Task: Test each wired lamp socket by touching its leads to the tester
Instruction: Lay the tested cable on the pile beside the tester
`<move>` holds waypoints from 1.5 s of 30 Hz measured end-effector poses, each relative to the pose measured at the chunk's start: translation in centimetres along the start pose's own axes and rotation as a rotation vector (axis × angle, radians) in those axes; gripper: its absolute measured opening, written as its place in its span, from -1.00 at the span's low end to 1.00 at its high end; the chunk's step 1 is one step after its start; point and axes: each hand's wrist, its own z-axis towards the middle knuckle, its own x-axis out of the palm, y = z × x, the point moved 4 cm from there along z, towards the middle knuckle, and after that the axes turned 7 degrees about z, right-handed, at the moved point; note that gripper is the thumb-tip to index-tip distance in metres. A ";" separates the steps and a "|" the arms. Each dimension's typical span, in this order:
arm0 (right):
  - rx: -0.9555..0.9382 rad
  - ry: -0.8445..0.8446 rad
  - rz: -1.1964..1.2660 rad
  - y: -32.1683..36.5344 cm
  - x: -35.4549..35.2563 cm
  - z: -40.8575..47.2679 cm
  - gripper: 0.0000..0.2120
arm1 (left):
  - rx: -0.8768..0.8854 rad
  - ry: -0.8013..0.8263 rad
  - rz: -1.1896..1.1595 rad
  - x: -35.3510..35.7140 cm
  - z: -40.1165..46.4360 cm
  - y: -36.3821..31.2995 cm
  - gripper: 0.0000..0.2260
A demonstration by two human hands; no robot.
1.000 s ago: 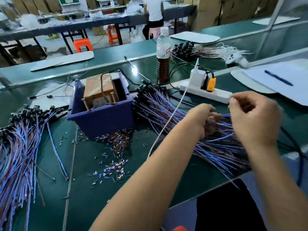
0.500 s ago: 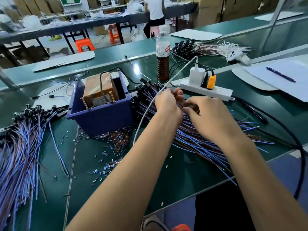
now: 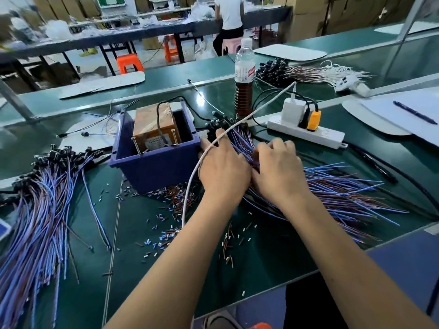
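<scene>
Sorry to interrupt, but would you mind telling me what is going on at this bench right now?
A person is sorting through a pile of wired lamp sockets with blue and brown leads on the green bench. Both hands are down in the pile: the left hand rests on it with fingers extended toward the black socket ends, next to the tester in its blue bin, and the right hand has its fingers curled among the leads. Another bundle of sockets lies to the left.

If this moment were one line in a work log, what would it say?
step: picking next socket | left hand: on wire pile, fingers straight | right hand: curled into wires | tester: in blue bin, untouched
</scene>
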 end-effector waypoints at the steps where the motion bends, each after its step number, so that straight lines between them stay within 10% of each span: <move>1: 0.002 0.043 -0.017 0.1 0.6 0.0 -0.65 | 0.007 0.034 -0.006 0.2 0.2 0.0 -0.30; 9: 0.088 0.236 0.016 -0.2 2.5 1.1 -0.22 | -0.023 -0.008 -0.240 0.4 1.2 -1.3 -0.39; 15: 0.071 0.183 -0.012 -0.9 3.2 2.3 -0.49 | 0.074 -0.065 -0.265 0.6 2.8 -2.8 -0.64; 29: 0.073 0.156 -0.126 -0.1 4.3 4.3 -0.57 | 0.149 0.122 -0.319 1.3 3.4 -1.1 -0.52; 35: 0.123 0.038 0.093 1.0 1.5 2.7 -0.29 | 0.280 0.342 -0.188 -2.0 1.7 0.2 -0.72; 45: -0.209 -0.470 0.506 7.6 -3.1 -1.5 -0.84 | 0.200 0.669 -0.922 -7.5 -3.6 12.1 -0.75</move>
